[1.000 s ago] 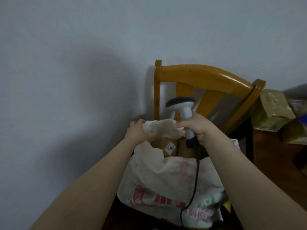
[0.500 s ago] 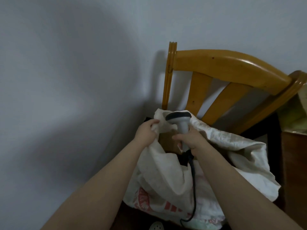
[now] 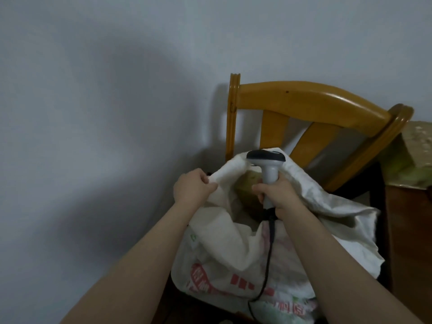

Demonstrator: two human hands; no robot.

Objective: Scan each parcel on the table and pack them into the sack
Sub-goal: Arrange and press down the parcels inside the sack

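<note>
A white woven sack (image 3: 236, 251) with red and green print sits on a wooden chair. My left hand (image 3: 192, 187) grips the sack's rim on its left side and holds the mouth open. My right hand (image 3: 278, 194) grips the handle of a grey-white barcode scanner (image 3: 267, 166), which stands upright at the mouth, its black cable hanging down the sack's front. Inside the opening a brownish parcel (image 3: 247, 185) shows partly. Another parcel (image 3: 413, 155), greenish-brown, lies on the table at the far right.
The yellow wooden chair (image 3: 311, 101) stands against a plain pale wall (image 3: 105, 113). A dark wooden table (image 3: 411, 230) edge runs along the right side, close to the chair.
The view has swung left and closer to the sack. The sack's mouth has been spread wider, its right flap now draped over the chair seat. Both hands keep their grips.
</note>
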